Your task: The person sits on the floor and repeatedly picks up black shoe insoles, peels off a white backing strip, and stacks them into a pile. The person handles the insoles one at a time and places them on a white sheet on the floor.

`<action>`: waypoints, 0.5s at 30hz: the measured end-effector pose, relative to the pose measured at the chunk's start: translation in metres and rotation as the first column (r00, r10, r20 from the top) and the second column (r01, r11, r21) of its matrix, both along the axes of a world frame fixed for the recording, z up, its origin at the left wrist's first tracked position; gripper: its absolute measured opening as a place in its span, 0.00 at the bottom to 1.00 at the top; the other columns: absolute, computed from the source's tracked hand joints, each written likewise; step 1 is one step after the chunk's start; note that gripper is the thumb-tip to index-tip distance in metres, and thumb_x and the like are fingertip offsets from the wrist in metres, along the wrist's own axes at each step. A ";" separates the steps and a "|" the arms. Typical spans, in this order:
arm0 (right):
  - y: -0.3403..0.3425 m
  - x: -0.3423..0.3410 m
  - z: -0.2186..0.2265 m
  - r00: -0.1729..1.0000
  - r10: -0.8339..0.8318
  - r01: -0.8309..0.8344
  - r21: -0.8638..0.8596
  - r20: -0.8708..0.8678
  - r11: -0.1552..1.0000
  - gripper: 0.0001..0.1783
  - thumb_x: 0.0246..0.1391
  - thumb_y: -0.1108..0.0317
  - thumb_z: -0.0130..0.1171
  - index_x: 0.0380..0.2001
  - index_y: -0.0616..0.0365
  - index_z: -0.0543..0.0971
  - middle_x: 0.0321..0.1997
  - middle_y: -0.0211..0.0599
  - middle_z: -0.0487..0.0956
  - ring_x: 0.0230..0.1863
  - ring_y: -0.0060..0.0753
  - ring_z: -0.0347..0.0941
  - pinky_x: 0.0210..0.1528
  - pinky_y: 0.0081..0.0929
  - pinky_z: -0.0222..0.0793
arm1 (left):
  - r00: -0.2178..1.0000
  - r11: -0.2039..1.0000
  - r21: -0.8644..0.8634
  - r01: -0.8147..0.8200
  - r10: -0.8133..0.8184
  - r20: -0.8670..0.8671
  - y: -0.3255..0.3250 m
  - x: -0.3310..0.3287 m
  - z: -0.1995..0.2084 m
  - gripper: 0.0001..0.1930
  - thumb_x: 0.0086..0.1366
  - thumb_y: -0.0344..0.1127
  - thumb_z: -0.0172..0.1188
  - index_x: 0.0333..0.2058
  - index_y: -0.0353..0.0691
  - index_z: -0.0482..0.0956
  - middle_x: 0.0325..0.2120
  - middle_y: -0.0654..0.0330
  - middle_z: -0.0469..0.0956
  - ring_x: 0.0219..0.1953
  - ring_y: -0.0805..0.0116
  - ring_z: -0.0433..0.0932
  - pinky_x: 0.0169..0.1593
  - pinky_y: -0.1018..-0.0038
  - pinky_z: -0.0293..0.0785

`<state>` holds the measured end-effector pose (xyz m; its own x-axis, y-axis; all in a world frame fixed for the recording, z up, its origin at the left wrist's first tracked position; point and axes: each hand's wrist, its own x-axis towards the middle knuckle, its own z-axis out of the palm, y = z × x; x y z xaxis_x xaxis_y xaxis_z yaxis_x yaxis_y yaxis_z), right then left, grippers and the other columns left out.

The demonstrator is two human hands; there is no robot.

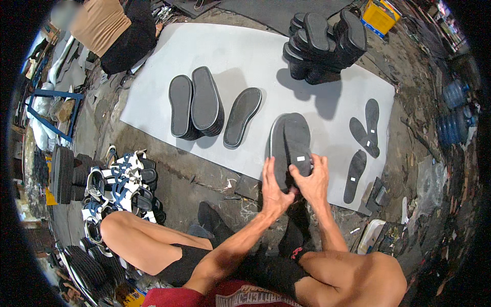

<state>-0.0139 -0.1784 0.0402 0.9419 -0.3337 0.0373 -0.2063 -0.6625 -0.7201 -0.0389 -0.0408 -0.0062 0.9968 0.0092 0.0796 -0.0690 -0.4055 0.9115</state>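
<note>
My left hand [276,192] grips the heel end of a dark shoe sole [276,140] with a pale rim, held at the near edge of a white sheet. My right hand [313,179] is closed round the heel of a black insole [297,132] bearing a small white label. The insole overlaps the right side of the sole, and its thumb lies on top. To the left on the sheet stand two stacks of rimmed soles [205,100], with a single sole [243,116] beside them. Several labelled black insoles [356,171] lie at the right.
A tall pile of soles [317,33] stands at the far right of the white sheet [204,43]. Blue-and-white sandals [120,179] are heaped by my left knee. A yellow container [380,18], water bottles [452,123] and another person [115,36] are around the sheet.
</note>
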 end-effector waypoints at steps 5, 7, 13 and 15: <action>-0.014 0.001 0.020 0.997 -0.083 0.081 0.067 0.013 0.994 0.39 0.52 0.54 0.83 0.60 0.67 0.80 0.48 0.49 0.75 0.50 0.54 0.77 0.53 0.49 0.76 | 0.981 0.936 0.326 -0.130 0.074 0.180 0.072 0.096 -0.001 0.53 0.52 0.29 0.78 0.77 0.37 0.63 0.76 0.34 0.62 0.82 0.35 0.55 0.84 0.49 0.53; -0.003 -0.004 0.013 0.997 -0.022 0.023 -0.010 0.076 1.000 0.44 0.53 0.54 0.83 0.65 0.69 0.77 0.50 0.50 0.75 0.51 0.53 0.78 0.52 0.49 0.77 | 0.955 0.807 0.512 -0.295 0.235 0.180 0.102 0.129 -0.010 0.40 0.55 0.30 0.76 0.69 0.33 0.76 0.77 0.30 0.60 0.79 0.24 0.53 0.81 0.41 0.52; 0.023 -0.021 -0.046 0.998 0.050 -0.052 -0.084 -0.033 0.995 0.51 0.52 0.54 0.82 0.70 0.73 0.72 0.53 0.56 0.73 0.53 0.60 0.77 0.54 0.53 0.78 | 0.939 0.917 0.298 0.265 -0.315 0.135 0.042 0.163 -0.003 0.32 0.69 0.32 0.71 0.69 0.28 0.76 0.68 0.38 0.71 0.68 0.37 0.72 0.72 0.53 0.71; 0.021 -0.024 -0.054 0.997 0.056 -0.049 -0.152 0.044 0.987 0.51 0.50 0.56 0.83 0.70 0.74 0.72 0.51 0.55 0.73 0.51 0.58 0.77 0.53 0.52 0.78 | 0.924 0.900 0.282 0.333 -0.371 0.093 0.015 0.169 -0.004 0.34 0.67 0.34 0.74 0.70 0.28 0.75 0.66 0.39 0.72 0.67 0.36 0.73 0.72 0.52 0.71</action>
